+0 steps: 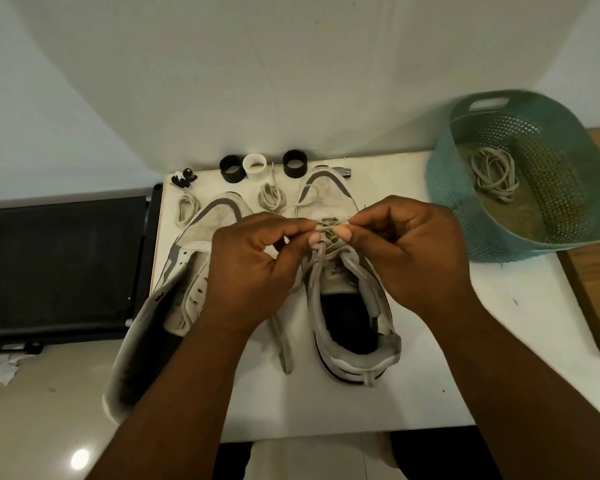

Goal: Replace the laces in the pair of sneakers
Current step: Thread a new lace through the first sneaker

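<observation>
Lacing work in progress on the right-hand sneaker; the left-hand sneaker stands unlaced.

Both hands meet over the right sneaker (347, 271) on the white table (430, 375): the left hand (257, 268) and the right hand (409, 251) each pinch the lace (329, 226) between thumb and forefinger above the middle eyelets, other fingers curled. Whether this lace is going in or coming out cannot be told. The left sneaker (187, 271) lies just beside, eyelets bare. Two coiled laces (272, 197) and (186, 206) wait near the toes; another bundle (496, 174) lies in the teal basket (465, 209). Judged next: work the pinched strand through its eyelet with even tension, keeping the crossings flat and the ends level.
</observation>
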Motion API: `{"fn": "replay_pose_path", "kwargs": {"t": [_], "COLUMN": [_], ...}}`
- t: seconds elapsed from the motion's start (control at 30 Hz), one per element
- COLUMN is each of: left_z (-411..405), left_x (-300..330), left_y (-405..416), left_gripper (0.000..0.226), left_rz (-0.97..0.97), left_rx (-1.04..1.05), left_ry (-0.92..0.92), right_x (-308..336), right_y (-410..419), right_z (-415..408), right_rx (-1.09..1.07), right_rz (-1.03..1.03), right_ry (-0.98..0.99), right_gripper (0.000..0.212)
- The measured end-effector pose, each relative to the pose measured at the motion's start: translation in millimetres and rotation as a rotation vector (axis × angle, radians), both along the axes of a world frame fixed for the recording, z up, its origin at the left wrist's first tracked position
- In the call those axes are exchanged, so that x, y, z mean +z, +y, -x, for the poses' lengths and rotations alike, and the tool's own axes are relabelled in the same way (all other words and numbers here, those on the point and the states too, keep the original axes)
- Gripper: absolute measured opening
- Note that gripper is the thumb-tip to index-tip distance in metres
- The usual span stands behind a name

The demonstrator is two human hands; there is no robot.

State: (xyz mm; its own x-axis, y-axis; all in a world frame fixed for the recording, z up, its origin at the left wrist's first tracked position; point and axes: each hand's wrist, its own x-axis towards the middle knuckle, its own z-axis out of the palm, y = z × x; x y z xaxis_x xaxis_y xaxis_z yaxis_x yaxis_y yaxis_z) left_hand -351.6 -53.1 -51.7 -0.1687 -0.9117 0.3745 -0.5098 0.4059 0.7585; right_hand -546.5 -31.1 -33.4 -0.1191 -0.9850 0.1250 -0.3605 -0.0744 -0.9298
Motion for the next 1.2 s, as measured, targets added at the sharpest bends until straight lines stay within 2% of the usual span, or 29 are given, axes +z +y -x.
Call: {"fn": "replay_pose_path", "kwargs": {"t": [0.13,0.27,0.4,0.5,0.63,0.7,0.9,1.03,1.2], "left_z": [-3.0,0.0,2.5,2.4,2.9,2.6,1.5,1.7,7.9], "left_x": [-2.5,-1.9,-0.9,-1.8,-2.5,-1.9,-3.2,-1.5,-1.2], "left_y": [-0.6,0.7,2.1,2.4,2.6,2.2,1.2,3.0,3.7], "left_gripper": [0.009,0.006,0.008,0.007,0.007,0.007,0.008,0.031,0.015], "left_rz": [0.049,0.030,0.031,0.035,0.027,0.017,0.019,0.105,0.105], "left_rx": [0.087,0.026,0.018,0.011,0.023,0.035,0.038,0.008,-0.112], "left_ry": [-0.081,-0.039,0.002,-0.033,-0.030,-0.005,0.002,-0.140,-0.152], "right_x": [0.5,-3.4,-5.9,-5.4,-3.8,-2.7,-4.7,-1.0,2.6], "right_y": [2.2,4.5,2.6,1.8,6.2,6.8,4.2,4.2,5.7], "right_z": [-2.0,-4.5,-2.9,-0.9,-1.7,-1.5,-2.9,-0.1,-0.1], "right_rx": [0.033,0.104,0.064,0.136,0.194,0.187,0.088,0.122,0.142], "right_rz": [0.023,-0.007,0.032,0.047,-0.025,-0.009,0.105,0.129,0.098], "right_ry": [0.112,0.209,0.289,0.238,0.017,-0.066,0.073,0.127,0.098], "right_gripper": [0.011,0.024,0.007,0.008,0.030,0.031,0.014,0.024,0.027]}}
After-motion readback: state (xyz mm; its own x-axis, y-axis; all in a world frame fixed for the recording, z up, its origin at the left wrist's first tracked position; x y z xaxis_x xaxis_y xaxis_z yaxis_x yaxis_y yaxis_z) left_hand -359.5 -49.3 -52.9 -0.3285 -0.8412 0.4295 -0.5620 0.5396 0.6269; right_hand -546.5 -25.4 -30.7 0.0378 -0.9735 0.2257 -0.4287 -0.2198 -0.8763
